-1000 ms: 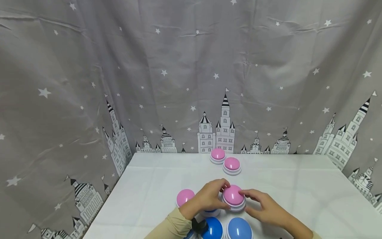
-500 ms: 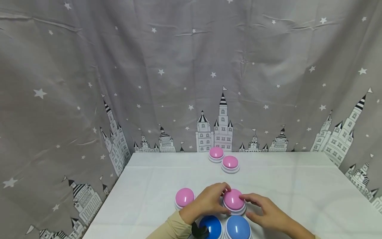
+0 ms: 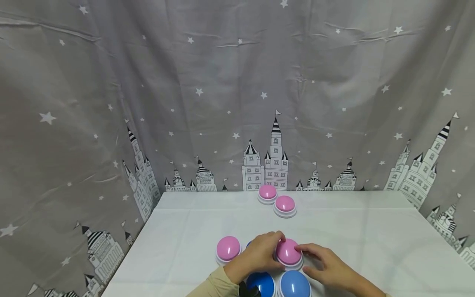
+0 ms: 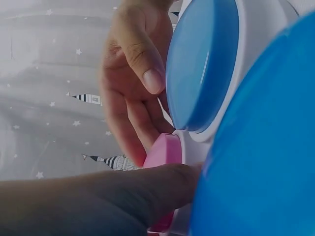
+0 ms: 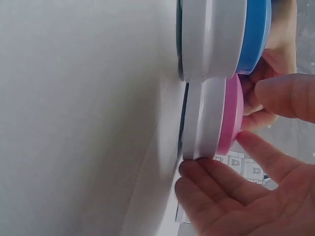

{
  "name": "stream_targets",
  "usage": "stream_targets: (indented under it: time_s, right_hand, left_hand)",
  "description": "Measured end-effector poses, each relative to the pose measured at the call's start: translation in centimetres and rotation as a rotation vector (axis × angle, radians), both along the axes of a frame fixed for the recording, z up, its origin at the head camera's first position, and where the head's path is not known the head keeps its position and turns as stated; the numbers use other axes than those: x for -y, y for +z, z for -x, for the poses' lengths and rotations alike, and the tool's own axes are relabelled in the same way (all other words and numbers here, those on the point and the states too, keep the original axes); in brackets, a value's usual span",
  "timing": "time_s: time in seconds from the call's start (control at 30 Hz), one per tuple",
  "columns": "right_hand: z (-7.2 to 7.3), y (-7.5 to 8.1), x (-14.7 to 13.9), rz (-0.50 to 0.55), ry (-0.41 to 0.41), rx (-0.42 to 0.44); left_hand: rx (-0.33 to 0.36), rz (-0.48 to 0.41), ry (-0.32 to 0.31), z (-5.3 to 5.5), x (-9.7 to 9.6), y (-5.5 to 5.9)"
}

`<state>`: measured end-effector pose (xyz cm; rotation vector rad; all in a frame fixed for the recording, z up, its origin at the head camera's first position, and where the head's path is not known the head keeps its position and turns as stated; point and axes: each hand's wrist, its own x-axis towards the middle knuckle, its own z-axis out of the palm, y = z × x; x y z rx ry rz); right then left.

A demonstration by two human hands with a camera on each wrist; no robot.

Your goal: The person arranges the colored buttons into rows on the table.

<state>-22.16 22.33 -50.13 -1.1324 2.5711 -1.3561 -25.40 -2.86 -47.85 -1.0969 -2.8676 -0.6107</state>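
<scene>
Left hand [image 3: 264,252] grips pink button [image 3: 289,252]

A light blue button [image 3: 295,284] sits just nearer than the pink button, a dark blue button [image 3: 262,284] nearer and left. Left thumb and fingers clasp the pink button; the right hand [image 3: 326,264] touches its right side with loosely extended fingers. Left of it stands another pink button [image 3: 228,248]; beyond it, two farther pink buttons [image 3: 285,204] and a grey curtain [image 3: 237,74].

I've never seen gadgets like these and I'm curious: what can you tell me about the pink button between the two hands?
The pink button has a glossy, rounded dome on a wider white base; both look like plastic. It sits dome up, apparently on the white table, just beyond the light blue button; whether they touch is unclear. The left hand curls round its left side; the right hand touches its right side.
</scene>
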Motion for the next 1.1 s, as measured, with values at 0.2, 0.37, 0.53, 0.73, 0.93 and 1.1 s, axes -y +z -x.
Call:
stream_targets:
  time_s: [0.2,0.37,0.53,0.73,0.93,1.1]
  right_hand:
    - [0.2,0.1,0.0,-0.035,0.007,0.095]
    - [0.8,0.8,-0.1,-0.093,0.024,0.133]
    - [2.2,1.5,-0.1,-0.128,-0.016,0.087]
    - [4.5,1.6,-0.2,-0.127,-0.079,0.062]
    - [8.0,0.9,-0.3,-0.104,-0.181,0.050]
    - [10.7,0.3,0.1,-0.048,-0.239,0.069]
  left_hand:
    - [-0.020,0.027,-0.009,0.3,0.1,-0.1]
    - [0.045,0.009,-0.003,0.9,0.3,0.9]
    - [0.040,-0.055,0.046,2.6,-0.1,1.6]
    - [0.000,-0.121,0.111,5.2,-1.1,1.3]
    - [-0.036,-0.063,0.215,8.4,-1.8,0.7]
    - [-0.024,-0.085,0.279,10.0,-2.0,0.4]
